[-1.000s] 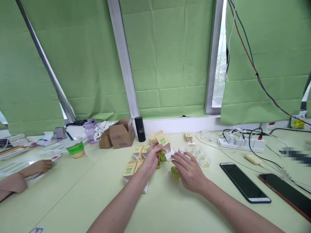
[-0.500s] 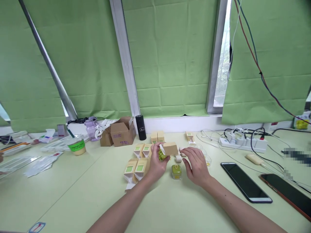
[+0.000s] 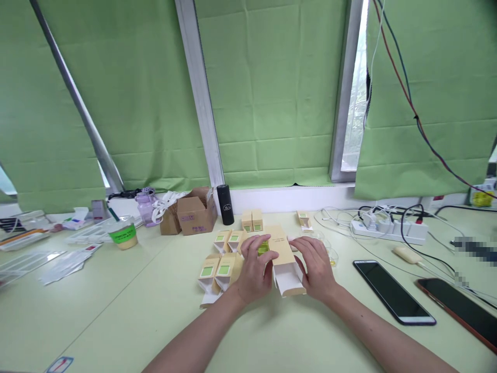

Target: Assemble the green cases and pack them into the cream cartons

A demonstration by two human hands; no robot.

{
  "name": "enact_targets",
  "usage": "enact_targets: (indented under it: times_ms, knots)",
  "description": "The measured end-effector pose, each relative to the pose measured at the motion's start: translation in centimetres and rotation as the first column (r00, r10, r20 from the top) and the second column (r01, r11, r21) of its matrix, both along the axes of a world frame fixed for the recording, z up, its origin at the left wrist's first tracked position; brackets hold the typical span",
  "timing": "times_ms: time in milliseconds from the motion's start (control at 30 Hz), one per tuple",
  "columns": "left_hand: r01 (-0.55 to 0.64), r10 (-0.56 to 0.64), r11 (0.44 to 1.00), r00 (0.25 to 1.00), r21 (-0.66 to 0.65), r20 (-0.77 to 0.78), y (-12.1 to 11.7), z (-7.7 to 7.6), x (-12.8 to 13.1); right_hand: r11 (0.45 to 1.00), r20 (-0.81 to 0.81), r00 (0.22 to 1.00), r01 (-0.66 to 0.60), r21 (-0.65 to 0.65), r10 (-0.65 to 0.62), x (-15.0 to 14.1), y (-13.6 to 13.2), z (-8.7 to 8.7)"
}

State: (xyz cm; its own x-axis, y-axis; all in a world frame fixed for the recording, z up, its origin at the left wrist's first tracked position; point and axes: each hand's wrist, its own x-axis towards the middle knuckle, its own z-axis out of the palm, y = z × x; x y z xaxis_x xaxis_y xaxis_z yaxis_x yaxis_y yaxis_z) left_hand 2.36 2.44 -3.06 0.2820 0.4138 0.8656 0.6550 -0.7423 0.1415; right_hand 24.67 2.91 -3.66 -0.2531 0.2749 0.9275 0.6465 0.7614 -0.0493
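Note:
Between my hands is a small tan cardboard box [image 3: 282,249], its white-lined flap end open towards me. My left hand [image 3: 254,269] is closed on the box's left side, beside a shiny yellow-green patch. The fingers and thumb of my right hand [image 3: 316,267] are against its right side. Just left of my left hand stand several similar small boxes [image 3: 229,265] with green squares and open flaps. Two more boxes [image 3: 252,219] stand together behind. The green-lidded glass jar is hidden behind the held box and my hands.
A single small box [image 3: 304,219] lies farther back. To the right are two phones [image 3: 394,291] [image 3: 462,311], a white power strip [image 3: 388,229] and loose cables. A larger carton [image 3: 197,212], a black cylinder [image 3: 225,204] and a drink cup [image 3: 123,233] stand at the left.
The box has turned and tipped so that its open flap end faces me. Both hands have closed in on its sides, and the green-lidded jar has gone out of sight.

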Motion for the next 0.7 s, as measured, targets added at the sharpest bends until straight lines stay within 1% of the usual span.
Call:
enact_targets:
  times_ms: [100, 200, 333, 467, 533, 567, 633, 700]
  knots:
    - [0.067, -0.068, 0.995, 0.998, 0.078, 0.015, 0.0, 0.2, 0.1, 1.0, -0.01, 1.0, -0.002, 0.006, 0.002, -0.1, -0.1, 0.0]
    - [0.128, -0.131, 0.988, 0.991, 0.084, 0.031, 0.0, 0.6, 0.2, 1.0, -0.008, 1.0, -0.01, 0.011, 0.01, -0.1, -0.1, 0.0]
    - [0.164, -0.164, 0.986, 0.982, 0.007, 0.093, -0.2, 1.0, 0.3, 1.0, 0.0, 1.0, -0.017, 0.003, 0.017, -0.2, 0.0, -0.2]
    - [0.206, -0.184, 0.974, 0.959, -0.089, 0.216, -0.4, 1.0, 0.6, 1.0, 0.003, 1.0, -0.015, 0.004, 0.015, -0.3, 0.2, -0.3]
    - [0.245, -0.182, 0.956, 0.926, -0.161, 0.33, -0.3, 0.7, 0.9, 1.0, 0.001, 1.0, -0.009, 0.002, 0.009, -0.3, 0.2, -0.4]
    - [0.276, -0.179, 0.94, 0.898, -0.199, 0.401, -0.3, 0.6, 1.1, 1.0, -0.002, 1.0, -0.007, -0.002, 0.007, -0.4, 0.2, -0.4]
    - [0.353, -0.173, 0.901, 0.823, -0.25, 0.541, -0.2, 0.5, 1.3, 1.0, -0.011, 1.0, -0.005, -0.013, 0.005, -0.4, 0.3, -0.4]
    - [0.425, -0.176, 0.866, 0.752, -0.264, 0.635, -0.1, 0.7, 1.4, 1.0, -0.022, 1.0, -0.009, -0.025, 0.008, -0.4, 0.3, -0.4]
